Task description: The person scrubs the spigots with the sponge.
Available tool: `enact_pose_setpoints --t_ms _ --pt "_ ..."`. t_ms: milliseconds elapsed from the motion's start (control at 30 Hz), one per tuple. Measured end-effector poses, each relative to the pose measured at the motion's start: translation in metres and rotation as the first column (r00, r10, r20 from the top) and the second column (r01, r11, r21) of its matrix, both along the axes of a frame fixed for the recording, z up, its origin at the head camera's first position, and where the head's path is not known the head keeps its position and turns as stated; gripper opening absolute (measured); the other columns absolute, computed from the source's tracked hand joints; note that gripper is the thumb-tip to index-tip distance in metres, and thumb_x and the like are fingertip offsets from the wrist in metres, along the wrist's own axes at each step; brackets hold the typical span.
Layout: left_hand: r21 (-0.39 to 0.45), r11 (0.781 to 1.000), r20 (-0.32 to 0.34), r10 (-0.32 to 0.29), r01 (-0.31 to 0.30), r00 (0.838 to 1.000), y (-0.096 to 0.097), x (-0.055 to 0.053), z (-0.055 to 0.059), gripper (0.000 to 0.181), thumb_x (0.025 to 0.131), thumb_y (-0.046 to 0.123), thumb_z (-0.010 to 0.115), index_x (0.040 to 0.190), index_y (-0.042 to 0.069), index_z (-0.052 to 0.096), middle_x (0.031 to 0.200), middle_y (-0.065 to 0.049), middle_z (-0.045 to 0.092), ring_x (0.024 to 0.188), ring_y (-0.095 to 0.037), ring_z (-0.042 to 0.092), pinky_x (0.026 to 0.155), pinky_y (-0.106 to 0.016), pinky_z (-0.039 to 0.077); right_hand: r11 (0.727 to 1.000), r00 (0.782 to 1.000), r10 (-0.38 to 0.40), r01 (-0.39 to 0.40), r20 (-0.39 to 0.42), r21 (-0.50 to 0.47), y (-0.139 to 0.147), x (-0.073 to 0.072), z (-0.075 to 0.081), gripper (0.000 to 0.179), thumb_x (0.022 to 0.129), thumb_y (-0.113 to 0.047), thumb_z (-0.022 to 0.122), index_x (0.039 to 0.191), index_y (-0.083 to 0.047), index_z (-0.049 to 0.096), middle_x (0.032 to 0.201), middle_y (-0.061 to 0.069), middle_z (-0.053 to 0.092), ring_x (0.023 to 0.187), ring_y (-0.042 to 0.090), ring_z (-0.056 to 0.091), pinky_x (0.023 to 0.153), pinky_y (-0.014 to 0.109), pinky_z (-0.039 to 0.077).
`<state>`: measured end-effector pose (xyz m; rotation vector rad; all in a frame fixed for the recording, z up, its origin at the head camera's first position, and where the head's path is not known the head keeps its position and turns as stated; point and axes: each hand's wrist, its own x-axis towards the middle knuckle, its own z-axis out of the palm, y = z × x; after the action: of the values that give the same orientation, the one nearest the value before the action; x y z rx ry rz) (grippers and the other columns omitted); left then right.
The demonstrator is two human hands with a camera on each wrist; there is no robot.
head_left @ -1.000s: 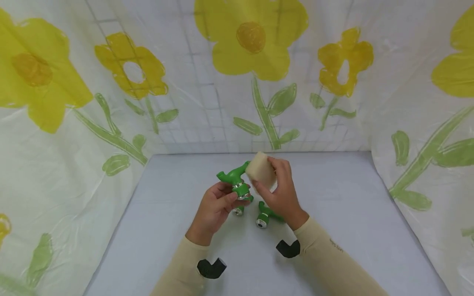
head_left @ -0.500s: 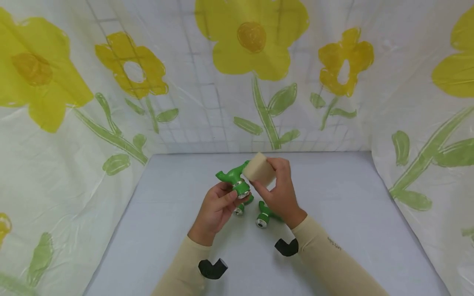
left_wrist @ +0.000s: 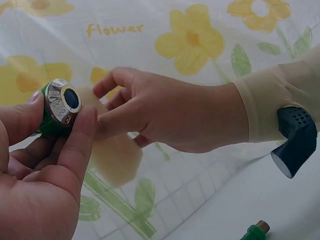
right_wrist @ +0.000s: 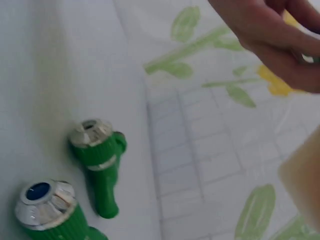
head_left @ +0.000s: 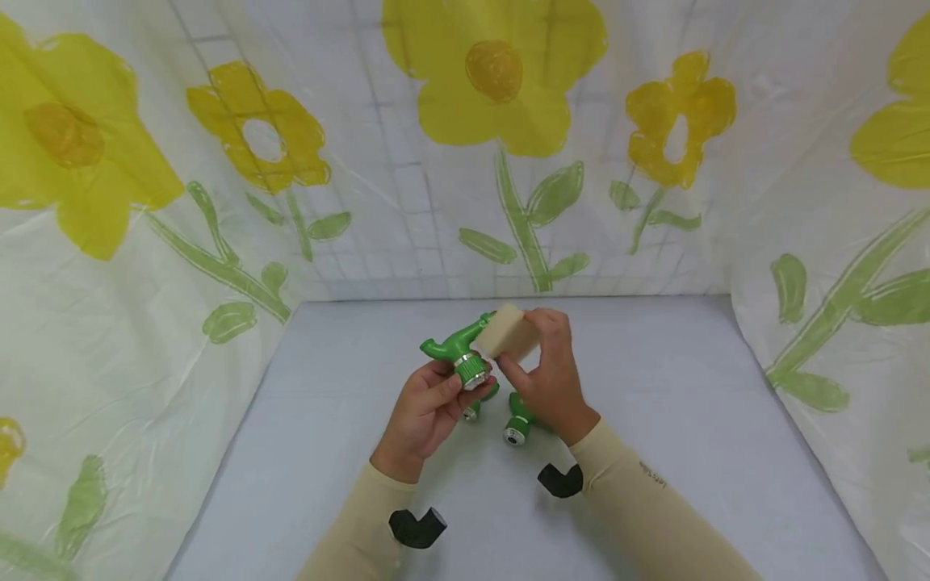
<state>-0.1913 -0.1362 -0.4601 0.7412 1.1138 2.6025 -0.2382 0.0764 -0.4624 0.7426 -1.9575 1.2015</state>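
In the head view my left hand [head_left: 417,411] grips a green faucet [head_left: 456,345] with a silvery end, held above the table. My right hand [head_left: 555,387] pinches a beige sponge [head_left: 507,332] by its edges, close against the faucet's right side. Whether the sponge touches the faucet is hard to tell there. From the left wrist, the faucet's silver end [left_wrist: 64,102] with a dark round centre faces the camera between thumb and fingers; the sponge [left_wrist: 117,155] is behind, partly hidden by fingers. The right wrist view catches only a sponge corner [right_wrist: 305,185] and part of the left hand [right_wrist: 280,45].
Two more green faucets lie on the pale table [head_left: 305,452] below the hands: one at right [head_left: 517,424], one at left [head_left: 471,411] partly covered by the left hand. A flower-printed plastic sheet [head_left: 407,218] encloses the back and sides. Black bent tubes [head_left: 417,528] sit at both wrists.
The sponge has tilted and shifted slightly down and left along the faucet. The faucet has turned a little in my left hand; the grips of both hands stay the same.
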Motion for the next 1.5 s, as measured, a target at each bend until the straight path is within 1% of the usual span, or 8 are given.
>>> enact_pose_setpoints --t_ms 133,367,500,767,833,1100,1300,1500 --pt "-0.024 1.0 -0.014 0.0 0.0 1.0 0.0 0.001 0.001 0.028 0.109 0.004 0.066 0.137 0.002 0.067 0.13 -0.014 0.07 0.119 -0.028 0.072 0.108 -0.045 0.054 0.993 0.998 -0.037 0.041 0.043 -0.111 0.002 -0.001 0.002 0.063 0.091 -0.007 0.079 0.145 -0.001 0.047 0.133 0.023 0.048 0.119 0.037 0.049 0.091 0.051 0.047" --pt "-0.063 0.997 -0.018 0.039 -0.04 0.999 -0.002 -0.001 0.0 0.028 0.11 0.002 0.063 0.137 0.004 0.067 0.13 -0.011 0.069 0.117 -0.024 0.072 0.106 -0.046 0.055 0.997 0.996 0.08 -0.08 0.043 0.002 0.004 0.001 0.002 0.064 0.093 -0.011 0.078 0.146 0.003 0.046 0.133 0.026 0.048 0.118 0.041 0.048 0.087 0.055 0.049" --pt "-0.092 0.994 -0.023 0.048 -0.05 0.999 -0.002 0.0 -0.002 0.027 0.108 -0.003 0.062 0.132 0.006 0.071 0.125 -0.01 0.07 0.114 -0.023 0.072 0.106 -0.048 0.056 0.994 0.988 0.06 -0.046 0.141 -0.099 0.009 -0.002 0.003 0.063 0.095 -0.01 0.08 0.149 0.0 0.048 0.134 0.023 0.049 0.118 0.036 0.05 0.09 0.052 0.048" --pt "-0.184 0.955 -0.027 0.233 -0.234 0.972 -0.006 0.001 -0.002 0.029 0.106 0.004 0.07 0.134 0.013 0.073 0.126 -0.007 0.071 0.111 -0.017 0.069 0.098 -0.035 0.06 0.941 0.891 0.331 -0.336 0.311 -0.038 -0.001 0.028 0.008 0.06 0.096 -0.014 0.078 0.15 -0.008 0.053 0.138 0.008 0.055 0.121 0.026 0.055 0.09 0.05 0.055" --pt "-0.185 0.946 -0.017 0.267 -0.266 0.963 -0.007 0.001 -0.001 0.028 0.105 0.008 0.075 0.133 0.014 0.075 0.127 -0.006 0.07 0.111 -0.016 0.069 0.097 -0.032 0.059 0.93 0.883 0.354 -0.366 0.308 -0.017 -0.003 0.034 0.01 0.06 0.096 -0.017 0.079 0.15 -0.01 0.054 0.137 0.006 0.056 0.12 0.025 0.055 0.088 0.048 0.055" --pt "-0.199 0.929 -0.048 0.309 -0.312 0.95 -0.007 -0.002 -0.001 0.031 0.106 -0.005 0.066 0.133 0.009 0.071 0.125 -0.009 0.068 0.109 -0.017 0.069 0.096 -0.032 0.06 0.957 0.882 0.281 -0.288 0.378 -0.039 0.0 0.031 0.011 0.059 0.1 -0.017 0.077 0.154 -0.007 0.054 0.133 0.007 0.057 0.114 0.024 0.057 0.086 0.049 0.056" --pt "-0.18 0.918 -0.012 0.356 -0.352 0.934 -0.006 -0.001 0.0 0.025 0.108 -0.003 0.062 0.133 0.002 0.063 0.122 -0.009 0.068 0.103 -0.016 0.069 0.087 -0.026 0.06 0.936 0.894 0.323 -0.35 0.312 0.033 -0.007 0.041 0.016 0.063 0.097 -0.018 0.081 0.154 -0.011 0.054 0.134 0.004 0.055 0.117 0.022 0.054 0.086 0.045 0.055" --pt "-0.182 0.921 -0.019 0.347 -0.344 0.938 -0.002 0.0 0.002 0.035 0.103 -0.007 0.065 0.137 0.002 0.062 0.123 -0.008 0.071 0.107 -0.016 0.07 0.093 -0.031 0.06 0.958 0.915 0.256 -0.283 0.313 0.045 -0.008 0.037 0.016 0.061 0.098 -0.02 0.081 0.153 -0.01 0.054 0.133 0.005 0.055 0.114 0.022 0.054 0.083 0.044 0.054"
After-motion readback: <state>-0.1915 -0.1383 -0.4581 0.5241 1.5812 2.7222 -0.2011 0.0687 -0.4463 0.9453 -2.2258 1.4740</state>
